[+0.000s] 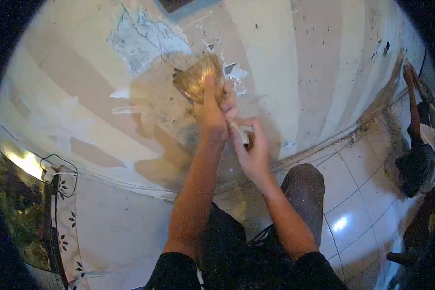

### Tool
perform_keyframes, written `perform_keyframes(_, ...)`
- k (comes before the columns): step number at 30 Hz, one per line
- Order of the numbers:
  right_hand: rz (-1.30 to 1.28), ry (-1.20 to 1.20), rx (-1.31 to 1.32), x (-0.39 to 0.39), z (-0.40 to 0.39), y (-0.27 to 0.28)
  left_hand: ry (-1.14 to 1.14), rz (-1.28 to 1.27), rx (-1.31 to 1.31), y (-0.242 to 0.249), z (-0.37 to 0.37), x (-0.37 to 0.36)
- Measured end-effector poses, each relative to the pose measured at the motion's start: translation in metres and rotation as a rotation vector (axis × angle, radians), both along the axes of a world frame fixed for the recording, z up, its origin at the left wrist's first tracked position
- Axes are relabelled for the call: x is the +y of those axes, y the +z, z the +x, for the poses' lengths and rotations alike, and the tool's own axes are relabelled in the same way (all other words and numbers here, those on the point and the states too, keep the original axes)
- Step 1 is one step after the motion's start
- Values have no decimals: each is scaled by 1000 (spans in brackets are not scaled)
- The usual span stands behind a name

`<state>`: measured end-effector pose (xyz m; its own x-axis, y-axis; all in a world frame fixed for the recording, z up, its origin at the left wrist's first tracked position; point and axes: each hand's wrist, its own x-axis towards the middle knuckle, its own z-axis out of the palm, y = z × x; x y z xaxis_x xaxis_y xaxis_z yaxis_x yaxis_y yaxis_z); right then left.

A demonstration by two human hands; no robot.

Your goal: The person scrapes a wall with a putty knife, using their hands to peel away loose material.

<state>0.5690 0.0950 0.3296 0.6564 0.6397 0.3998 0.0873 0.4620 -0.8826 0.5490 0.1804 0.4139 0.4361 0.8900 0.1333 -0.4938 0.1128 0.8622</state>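
My left hand (211,108) is raised close to the striped wall (268,53), its fingers closed around a shiny golden-brown piece (193,82). What the piece is made of is hard to make out. Just below and to the right, my right hand (255,152) pinches a small pale object (245,134), with its fingertips beside the left hand's fingers. Behind the hands the wall shows a bare brownish patch (154,92), and peeled bluish-white plaster (142,41) lies above it.
A dark-framed glossy panel (21,208) stands at the lower left, with a thin black cable (76,179) near its top. White floor tiles (355,208) stretch to the right. Another person (415,159) is at the far right, arms raised to the wall.
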Motion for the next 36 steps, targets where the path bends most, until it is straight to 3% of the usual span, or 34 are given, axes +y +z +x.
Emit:
perform_keyframes(4,13,-159,-194,13,-19,-33,-143,-50,-4,-35,-23,18)
perform_keyframes(7,-83,-44,-52,9,-21,-26,-157,-28,16,-30,-25,17)
perform_keyframes(9,16,-115,-142,3,-9,8,-95,-39,-21,-8,-12,19)
perform_keyframes(12,71,-84,-89,10,-7,2,4,83,52,-2,-5,13)
perform_keyframes(15,38,-101,-67,14,-20,-18,-171,-67,-60,-23,-22,24)
perform_keyframes(22,43,-121,-134,11,-12,6,-99,-106,-56,-4,-16,22)
perform_keyframes(25,-2,-121,-117,14,-13,1,-124,24,-133,-5,-15,19)
perform_keyframes(27,83,-132,-154,16,-21,-13,-29,-22,-7,-12,-23,13)
perform_keyframes(34,-43,-89,-177,8,-8,20,-72,-26,-117,8,-15,21)
perform_keyframes(36,71,-112,-170,14,-2,22,-104,61,-174,16,-10,19)
